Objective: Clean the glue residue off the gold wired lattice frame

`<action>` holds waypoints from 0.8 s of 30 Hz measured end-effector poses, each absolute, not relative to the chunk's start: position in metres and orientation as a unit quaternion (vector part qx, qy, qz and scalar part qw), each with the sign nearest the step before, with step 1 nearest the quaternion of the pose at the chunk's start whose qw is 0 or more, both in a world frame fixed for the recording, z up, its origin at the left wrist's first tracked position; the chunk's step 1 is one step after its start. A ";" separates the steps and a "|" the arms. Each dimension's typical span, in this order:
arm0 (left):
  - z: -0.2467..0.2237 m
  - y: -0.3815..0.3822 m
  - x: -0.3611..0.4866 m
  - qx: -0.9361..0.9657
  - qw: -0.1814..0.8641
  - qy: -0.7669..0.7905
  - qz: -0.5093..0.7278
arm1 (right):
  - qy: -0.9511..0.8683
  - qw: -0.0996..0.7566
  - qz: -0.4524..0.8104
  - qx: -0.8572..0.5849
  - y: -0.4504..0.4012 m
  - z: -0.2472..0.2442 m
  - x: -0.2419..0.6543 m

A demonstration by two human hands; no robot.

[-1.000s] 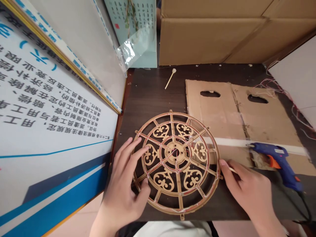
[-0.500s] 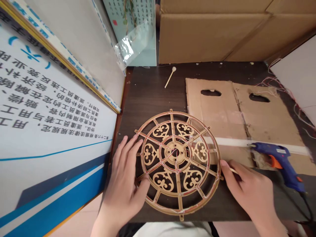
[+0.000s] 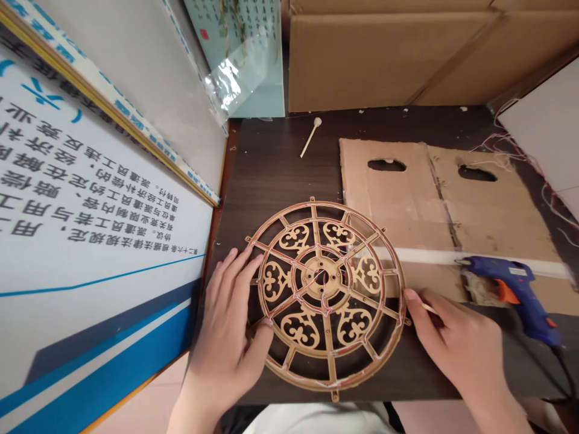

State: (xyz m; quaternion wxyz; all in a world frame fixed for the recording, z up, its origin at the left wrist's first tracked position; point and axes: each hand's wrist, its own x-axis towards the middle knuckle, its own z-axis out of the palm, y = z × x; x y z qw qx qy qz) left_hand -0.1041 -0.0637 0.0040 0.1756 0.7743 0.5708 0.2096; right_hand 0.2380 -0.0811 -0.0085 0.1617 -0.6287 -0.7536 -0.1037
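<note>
A round gold lattice frame point(image 3: 332, 361) with scrollwork panels and thin red and white wires along its rings and spokes lies flat on the dark table. My left hand point(image 3: 226, 337) rests at its left rim, fingers stretched out and thumb touching the ring. Closed at the right rim, my right hand point(image 3: 456, 343) has a thin pale stick point(image 3: 429, 308) between its fingers; the stick's far end is hidden. The right thumb tip touches the frame's outer ring. To the right, a blue hot glue gun point(image 3: 506, 274) with an orange trigger lies on cardboard.
A flattened cardboard sheet point(image 3: 389, 199) with two hand holes covers the table's right side. Another stick with a white blob point(image 3: 310, 137) lies behind the frame. A large carton point(image 3: 384, 66) stands at the back, a printed board point(image 3: 113, 253) at left. Loose wires point(image 3: 497, 144) hang at right.
The view has shifted slightly. Both hands and the frame keep the same positions relative to each other.
</note>
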 end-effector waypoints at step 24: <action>0.004 -0.067 -0.100 0.778 0.162 0.572 0.203 | -0.755 0.166 -0.104 -0.625 -0.079 -0.009 0.237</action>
